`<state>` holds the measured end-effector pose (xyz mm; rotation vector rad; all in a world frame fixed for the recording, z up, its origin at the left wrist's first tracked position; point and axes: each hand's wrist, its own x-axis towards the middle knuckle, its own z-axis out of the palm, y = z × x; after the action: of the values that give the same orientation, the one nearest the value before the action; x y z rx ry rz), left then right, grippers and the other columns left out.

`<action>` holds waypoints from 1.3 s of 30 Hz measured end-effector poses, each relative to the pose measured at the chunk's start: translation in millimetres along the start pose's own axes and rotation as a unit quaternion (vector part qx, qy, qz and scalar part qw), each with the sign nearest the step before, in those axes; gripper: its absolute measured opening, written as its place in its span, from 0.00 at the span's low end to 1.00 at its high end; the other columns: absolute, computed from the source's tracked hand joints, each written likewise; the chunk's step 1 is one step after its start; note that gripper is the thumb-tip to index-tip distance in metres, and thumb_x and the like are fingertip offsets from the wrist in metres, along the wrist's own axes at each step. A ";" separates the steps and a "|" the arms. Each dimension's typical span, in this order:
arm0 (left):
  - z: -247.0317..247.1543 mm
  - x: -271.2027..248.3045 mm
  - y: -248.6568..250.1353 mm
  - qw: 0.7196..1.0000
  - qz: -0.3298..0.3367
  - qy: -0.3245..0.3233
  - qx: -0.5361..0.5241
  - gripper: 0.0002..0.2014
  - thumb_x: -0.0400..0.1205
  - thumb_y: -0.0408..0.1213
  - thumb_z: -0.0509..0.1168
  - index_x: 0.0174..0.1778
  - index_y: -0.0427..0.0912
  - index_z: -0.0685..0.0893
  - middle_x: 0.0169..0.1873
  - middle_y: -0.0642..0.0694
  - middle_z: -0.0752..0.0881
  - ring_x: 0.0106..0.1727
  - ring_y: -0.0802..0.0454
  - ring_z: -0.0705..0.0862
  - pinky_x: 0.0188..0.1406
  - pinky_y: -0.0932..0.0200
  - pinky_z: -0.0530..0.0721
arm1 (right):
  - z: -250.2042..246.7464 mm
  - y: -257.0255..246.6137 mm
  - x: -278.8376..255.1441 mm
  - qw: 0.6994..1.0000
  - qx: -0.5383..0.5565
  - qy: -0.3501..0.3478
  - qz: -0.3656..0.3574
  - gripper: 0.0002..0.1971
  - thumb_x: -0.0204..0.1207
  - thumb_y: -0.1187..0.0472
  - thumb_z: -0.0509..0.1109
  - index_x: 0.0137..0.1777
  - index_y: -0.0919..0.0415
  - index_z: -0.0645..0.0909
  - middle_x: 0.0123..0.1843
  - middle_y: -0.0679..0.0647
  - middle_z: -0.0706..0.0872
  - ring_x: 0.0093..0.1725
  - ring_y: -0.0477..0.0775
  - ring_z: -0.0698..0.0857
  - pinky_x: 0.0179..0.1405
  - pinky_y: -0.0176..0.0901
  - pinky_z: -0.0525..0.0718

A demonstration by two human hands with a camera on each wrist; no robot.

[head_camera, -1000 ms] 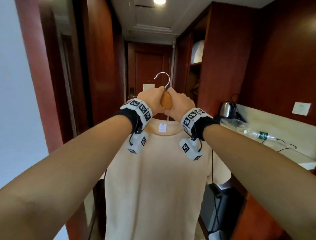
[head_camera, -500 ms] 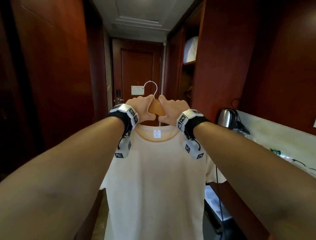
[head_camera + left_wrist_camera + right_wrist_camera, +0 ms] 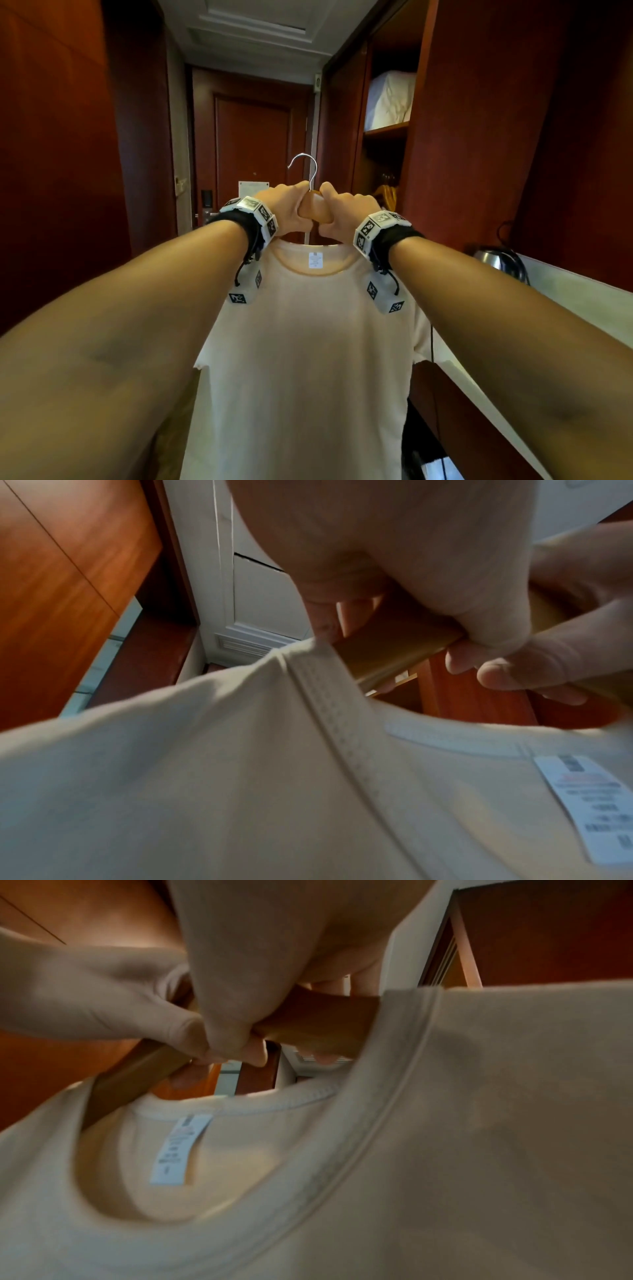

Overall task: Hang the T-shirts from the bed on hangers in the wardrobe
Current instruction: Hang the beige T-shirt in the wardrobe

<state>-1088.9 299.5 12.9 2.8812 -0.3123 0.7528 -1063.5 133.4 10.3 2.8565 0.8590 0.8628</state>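
1. An open corridor runs ahead between the dark red wooden wall panel (image 3: 58,154) on the left and the open red wooden wardrobe (image 3: 442,144) on the right.
2. A closed red wooden door (image 3: 253,144) ends it.
3. The pale stone counter (image 3: 582,308) with a steel kettle (image 3: 493,258) narrows the right side.

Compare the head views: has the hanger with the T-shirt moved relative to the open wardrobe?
Yes. The hanger, gripped by both hands, has come nearer the open wardrobe ahead on the right, which now looms larger beside it.
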 end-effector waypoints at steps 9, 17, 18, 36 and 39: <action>83.5 151.1 -77.5 0.999 0.018 -0.016 0.035 0.23 0.75 0.48 0.73 0.60 0.48 0.71 0.43 0.49 0.81 0.42 0.46 0.84 0.39 0.53 0.80 | 106.9 59.1 134.3 1.000 0.006 -0.003 0.006 0.27 0.80 0.50 0.70 0.72 0.56 0.62 0.55 0.56 0.87 0.38 0.57 0.81 0.38 0.47 0.77; 160.2 298.3 -125.7 0.998 0.020 -0.011 0.053 0.25 0.74 0.46 0.73 0.64 0.47 0.72 0.44 0.47 0.84 0.41 0.43 0.85 0.40 0.50 0.83 | 200.8 139.1 262.1 1.000 0.014 0.006 0.013 0.28 0.77 0.48 0.70 0.71 0.57 0.63 0.47 0.54 0.84 0.36 0.59 0.81 0.36 0.47 0.76; 166.2 316.8 -130.4 0.998 0.017 -0.004 0.057 0.25 0.74 0.46 0.73 0.64 0.47 0.72 0.44 0.47 0.84 0.41 0.43 0.85 0.40 0.50 0.83 | 208.0 149.0 279.4 1.000 0.019 0.006 0.016 0.29 0.76 0.48 0.70 0.71 0.57 0.63 0.46 0.53 0.83 0.36 0.60 0.81 0.36 0.47 0.77; 327.4 584.4 -193.4 0.992 0.121 -0.015 -0.044 0.27 0.74 0.55 0.74 0.63 0.49 0.72 0.45 0.48 0.82 0.43 0.45 0.84 0.40 0.51 0.80 | 358.0 298.5 456.3 0.935 0.293 -0.058 0.194 0.19 0.74 0.59 0.78 0.58 0.55 0.72 0.45 0.59 0.85 0.35 0.55 0.87 0.31 0.46 0.88; 347.5 627.7 -196.7 0.984 0.154 -0.020 -0.082 0.26 0.74 0.55 0.74 0.62 0.49 0.72 0.43 0.49 0.82 0.42 0.46 0.84 0.41 0.50 0.83 | 371.5 320.0 480.2 0.939 0.240 -0.032 0.243 0.21 0.73 0.55 0.80 0.59 0.53 0.73 0.48 0.52 0.82 0.45 0.54 0.86 0.41 0.48 0.85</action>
<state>-345.3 320.4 7.0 2.7251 -0.8000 0.6778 -377.7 156.4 -3.2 3.5941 0.3910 0.6456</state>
